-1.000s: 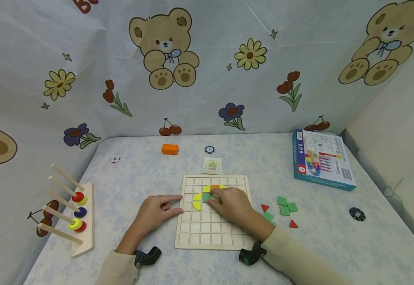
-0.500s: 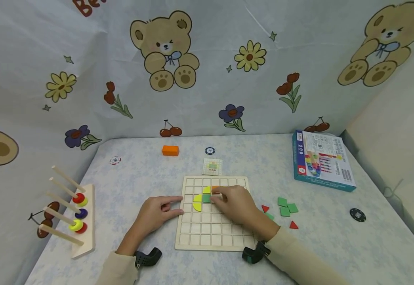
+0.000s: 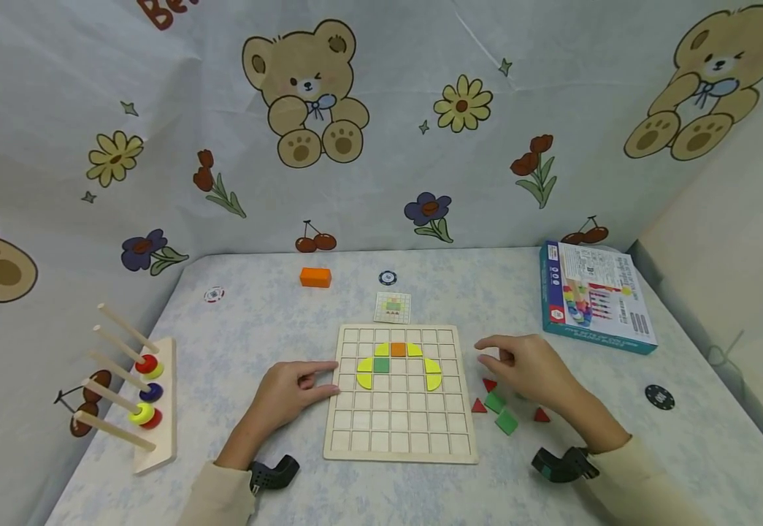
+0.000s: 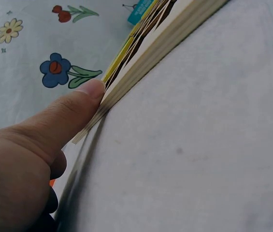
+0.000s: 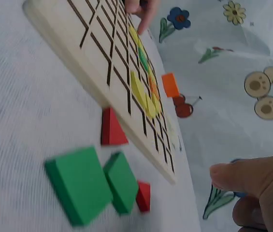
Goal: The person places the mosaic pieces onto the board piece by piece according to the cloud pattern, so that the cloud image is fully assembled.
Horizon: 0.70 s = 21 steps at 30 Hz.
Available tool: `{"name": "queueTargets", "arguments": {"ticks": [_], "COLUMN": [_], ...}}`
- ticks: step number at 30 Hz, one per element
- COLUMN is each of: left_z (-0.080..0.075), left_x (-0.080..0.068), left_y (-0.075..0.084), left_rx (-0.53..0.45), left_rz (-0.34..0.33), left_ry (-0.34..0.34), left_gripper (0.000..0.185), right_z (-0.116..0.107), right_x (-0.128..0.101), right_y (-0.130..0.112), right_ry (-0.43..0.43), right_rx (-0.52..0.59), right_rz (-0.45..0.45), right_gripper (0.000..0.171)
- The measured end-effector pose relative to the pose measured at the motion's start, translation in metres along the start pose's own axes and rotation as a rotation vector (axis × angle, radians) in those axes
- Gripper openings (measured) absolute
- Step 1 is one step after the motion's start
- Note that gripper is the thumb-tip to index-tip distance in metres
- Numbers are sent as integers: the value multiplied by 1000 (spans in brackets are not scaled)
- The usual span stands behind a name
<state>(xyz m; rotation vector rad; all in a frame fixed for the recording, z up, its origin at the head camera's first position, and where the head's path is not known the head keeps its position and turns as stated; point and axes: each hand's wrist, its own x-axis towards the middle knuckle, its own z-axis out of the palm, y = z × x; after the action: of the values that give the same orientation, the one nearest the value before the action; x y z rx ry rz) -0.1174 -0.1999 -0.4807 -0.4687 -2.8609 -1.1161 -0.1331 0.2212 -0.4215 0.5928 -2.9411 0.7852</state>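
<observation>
A wooden grid board (image 3: pixel 399 442) lies on the table with several yellow curved pieces (image 3: pixel 433 374), one orange square (image 3: pixel 398 350) and one green square (image 3: pixel 381 364) in its cells. My left hand (image 3: pixel 285 394) touches the board's left edge with straight thumb and index fingertips; the left wrist view shows the thumb (image 4: pixel 85 99) against that edge. My right hand (image 3: pixel 532 369) hovers right of the board, index and thumb apart, with nothing visible between them. Beneath and beside it lie loose green squares (image 3: pixel 506 421) and red triangles (image 3: pixel 479 406), some hidden by the hand.
Behind the board sits a small pattern card (image 3: pixel 393 307). An orange block (image 3: pixel 315 277) and a dark blue chip (image 3: pixel 388 277) are farther back. At left stands a wooden peg rack (image 3: pixel 166 409) with coloured rings. To the right are a game box (image 3: pixel 598 292) and a black chip (image 3: pixel 659 397).
My right hand has left the green square on the board and moved right, over the loose pieces. The right-side yellow pieces are uncovered. My left hand stays at the board's edge.
</observation>
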Motion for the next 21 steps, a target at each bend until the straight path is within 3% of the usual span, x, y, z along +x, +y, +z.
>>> {"name": "queueTargets", "arguments": {"ticks": [6, 9, 14, 21], "left_z": [1, 2, 2, 2], "left_x": [0, 1, 1, 0], "left_y": [-1, -2, -1, -1], "left_rx": [-5, -4, -2, -11], "left_rz": [3, -1, -11, -25], "left_ry": [4, -3, -12, -8], "left_gripper": [40, 41, 40, 40], "right_z": [-13, -12, -7, 0], "right_x": [-24, -32, -39, -37], "right_y": [39, 49, 47, 39], "right_ry": [-24, -43, -34, -48], "right_rx": [-44, -99, -179, -229], "right_rz": [117, 182, 262, 285], "right_gripper": [25, 34, 49, 52]}}
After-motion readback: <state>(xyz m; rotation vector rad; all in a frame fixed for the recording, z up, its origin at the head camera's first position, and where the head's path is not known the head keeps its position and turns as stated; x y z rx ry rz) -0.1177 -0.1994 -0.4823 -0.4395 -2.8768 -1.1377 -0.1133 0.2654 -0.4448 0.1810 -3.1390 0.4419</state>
